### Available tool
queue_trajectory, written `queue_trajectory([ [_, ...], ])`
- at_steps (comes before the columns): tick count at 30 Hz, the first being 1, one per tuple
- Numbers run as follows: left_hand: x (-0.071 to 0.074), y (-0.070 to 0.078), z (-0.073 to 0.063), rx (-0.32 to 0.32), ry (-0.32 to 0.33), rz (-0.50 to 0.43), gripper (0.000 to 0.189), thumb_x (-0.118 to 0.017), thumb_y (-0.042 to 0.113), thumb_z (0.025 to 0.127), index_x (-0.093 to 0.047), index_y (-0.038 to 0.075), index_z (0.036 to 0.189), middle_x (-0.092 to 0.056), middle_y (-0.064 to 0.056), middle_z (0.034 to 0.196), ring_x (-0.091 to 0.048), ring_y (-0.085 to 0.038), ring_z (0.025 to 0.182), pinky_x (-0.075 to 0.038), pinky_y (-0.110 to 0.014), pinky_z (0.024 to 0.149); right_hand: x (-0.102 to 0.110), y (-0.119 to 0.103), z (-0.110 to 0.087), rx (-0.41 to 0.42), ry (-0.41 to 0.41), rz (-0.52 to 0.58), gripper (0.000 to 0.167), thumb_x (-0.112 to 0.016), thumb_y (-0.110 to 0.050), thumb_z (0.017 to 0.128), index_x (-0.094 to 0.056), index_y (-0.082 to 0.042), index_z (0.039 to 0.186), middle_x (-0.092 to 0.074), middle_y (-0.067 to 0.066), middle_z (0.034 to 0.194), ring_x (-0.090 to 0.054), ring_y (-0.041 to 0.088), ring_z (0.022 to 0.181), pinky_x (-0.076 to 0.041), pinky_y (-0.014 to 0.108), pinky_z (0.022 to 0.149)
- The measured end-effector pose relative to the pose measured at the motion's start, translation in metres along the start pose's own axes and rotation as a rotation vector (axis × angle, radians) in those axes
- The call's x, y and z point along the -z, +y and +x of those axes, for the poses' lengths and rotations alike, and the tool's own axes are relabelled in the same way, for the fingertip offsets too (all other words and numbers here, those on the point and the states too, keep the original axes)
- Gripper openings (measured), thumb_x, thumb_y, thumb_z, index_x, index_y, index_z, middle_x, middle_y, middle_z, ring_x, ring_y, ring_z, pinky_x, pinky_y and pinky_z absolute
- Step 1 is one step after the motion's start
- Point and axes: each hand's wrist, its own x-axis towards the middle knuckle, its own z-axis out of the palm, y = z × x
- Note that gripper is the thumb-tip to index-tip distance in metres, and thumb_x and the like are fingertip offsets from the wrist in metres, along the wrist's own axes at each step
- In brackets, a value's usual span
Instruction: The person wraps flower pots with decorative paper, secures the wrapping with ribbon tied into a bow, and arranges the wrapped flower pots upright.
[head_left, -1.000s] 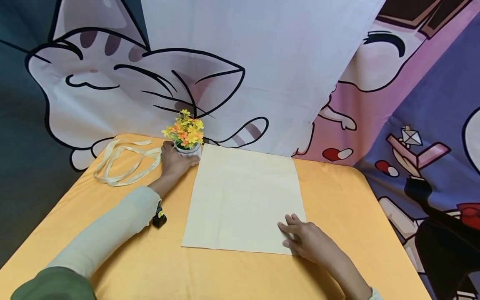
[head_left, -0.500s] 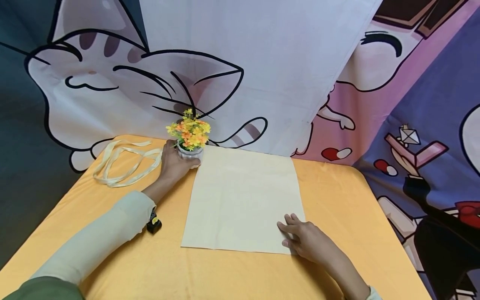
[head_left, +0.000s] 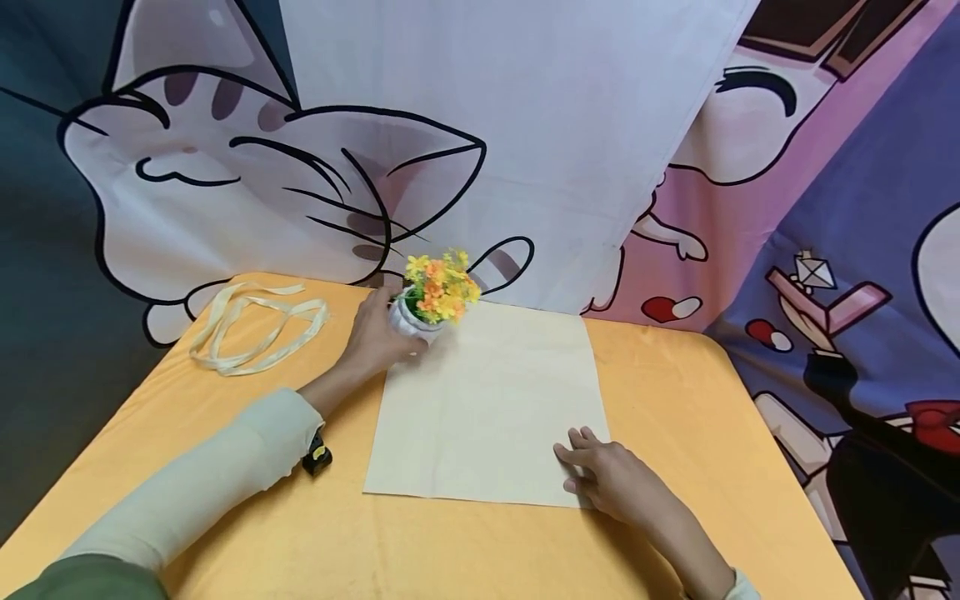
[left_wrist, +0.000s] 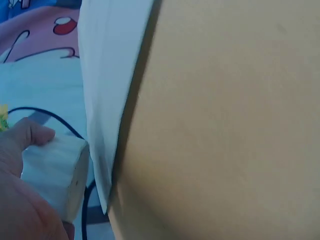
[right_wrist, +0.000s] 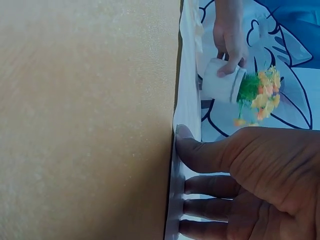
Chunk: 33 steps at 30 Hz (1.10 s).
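My left hand [head_left: 380,333] grips a small white flowerpot [head_left: 414,323] of yellow and orange flowers [head_left: 442,287], tilted to the right over the far left part of a cream rectangular sheet [head_left: 487,400]. In the left wrist view the thumb lies on the pot's side, and the pot's base [left_wrist: 77,182] shows, apart from the table. My right hand [head_left: 618,479] rests on the sheet's near right corner, fingers spread and fairly straight. In the right wrist view its thumb and fingertips touch the sheet [right_wrist: 176,200]. Whether the sheet is paper or cloth I cannot tell.
A looped cream ribbon [head_left: 217,354] lies on the yellow-covered table [head_left: 465,550] at the far left. A printed cartoon backdrop [head_left: 585,167] hangs right behind the table's back edge and along the right side. A small black device [head_left: 317,457] sits at the left wrist.
My left hand has lifted the flowerpot from beside the sheet's far left corner and moved it right over the sheet, tilting it rightward. The right hand has stayed in place.
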Motion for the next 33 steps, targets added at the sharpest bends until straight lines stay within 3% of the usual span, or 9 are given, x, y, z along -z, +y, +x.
queue_trajectory([
  [7,-0.015,0.014,-0.002,-0.037,-0.101,0.055,0.098,-0.097,0.015,0.075,-0.053,0.008,0.162,-0.06,-0.017,0.157,-0.054,-0.041,0.142,-0.049,-0.065,0.12,0.002,-0.001,0.0,-0.023,-0.01,0.011,0.047,-0.085,-0.017,0.101,-0.076,-0.009,0.147,-0.065,0.029,0.157,-0.061,0.051,0.149,-0.059,0.065,0.11],
  [15,-0.037,0.036,-0.001,-0.1,-0.177,0.125,0.103,-0.1,0.02,0.076,-0.054,0.012,0.167,-0.06,-0.016,0.162,-0.053,-0.04,0.145,-0.049,-0.06,0.121,0.002,-0.001,0.0,-0.01,-0.02,0.008,0.046,-0.083,-0.016,0.104,-0.075,-0.007,0.148,-0.063,0.032,0.158,-0.06,0.055,0.149,-0.059,0.068,0.109],
  [21,-0.052,0.05,0.001,-0.168,-0.206,0.17,0.105,-0.101,0.024,0.074,-0.054,0.013,0.168,-0.06,-0.015,0.164,-0.054,-0.038,0.145,-0.049,-0.056,0.12,0.002,0.0,-0.001,0.013,-0.022,0.004,0.045,-0.081,-0.014,0.105,-0.073,-0.005,0.148,-0.061,0.034,0.159,-0.058,0.056,0.15,-0.059,0.066,0.11],
  [28,-0.071,0.065,0.0,-0.244,-0.223,0.215,0.11,-0.102,0.025,0.071,-0.053,0.006,0.168,-0.066,-0.016,0.158,-0.06,-0.035,0.124,-0.051,-0.05,0.109,0.001,0.002,-0.001,0.048,-0.019,-0.003,0.044,-0.079,-0.013,0.106,-0.074,-0.004,0.148,-0.062,0.035,0.158,-0.059,0.058,0.149,-0.058,0.069,0.109],
  [33,-0.088,0.077,0.0,-0.265,-0.255,0.264,0.112,-0.103,0.025,0.072,-0.05,0.003,0.168,-0.068,-0.017,0.156,-0.06,-0.035,0.126,-0.05,-0.049,0.113,0.0,0.002,-0.004,0.057,-0.02,-0.015,0.043,-0.079,-0.013,0.106,-0.074,-0.005,0.147,-0.063,0.036,0.156,-0.06,0.059,0.147,-0.059,0.069,0.107],
])
